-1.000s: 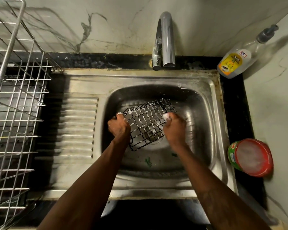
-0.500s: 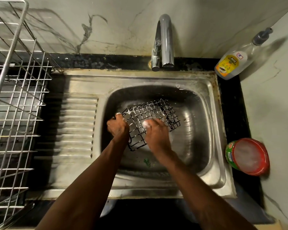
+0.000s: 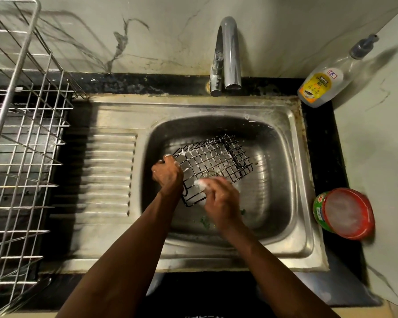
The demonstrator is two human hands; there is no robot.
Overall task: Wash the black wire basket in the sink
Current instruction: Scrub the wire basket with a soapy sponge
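The black wire basket point(image 3: 216, 159) is tilted inside the steel sink point(image 3: 283, 180), with foam on its wires. My left hand point(image 3: 167, 174) grips its left edge and holds it up. My right hand point(image 3: 218, 198) is curled round a small soapy scrubber point(image 3: 201, 184) and presses it against the basket's near lower edge. The scrubber is mostly hidden by foam and fingers. No water runs from the faucet point(image 3: 229, 56).
A steel dish rack point(image 3: 21, 138) stands at the left beside the ribbed drainboard point(image 3: 106, 175). A dish gel bottle point(image 3: 322, 86) leans in the back right corner. A red-lidded soap tub point(image 3: 345, 214) lies on the black counter at the right. Green scraps point(image 3: 205, 220) lie on the sink floor.
My right hand has slid with the scrubber from the basket's right side across to its near lower edge. The basket has tilted slightly; my left hand keeps its grip.
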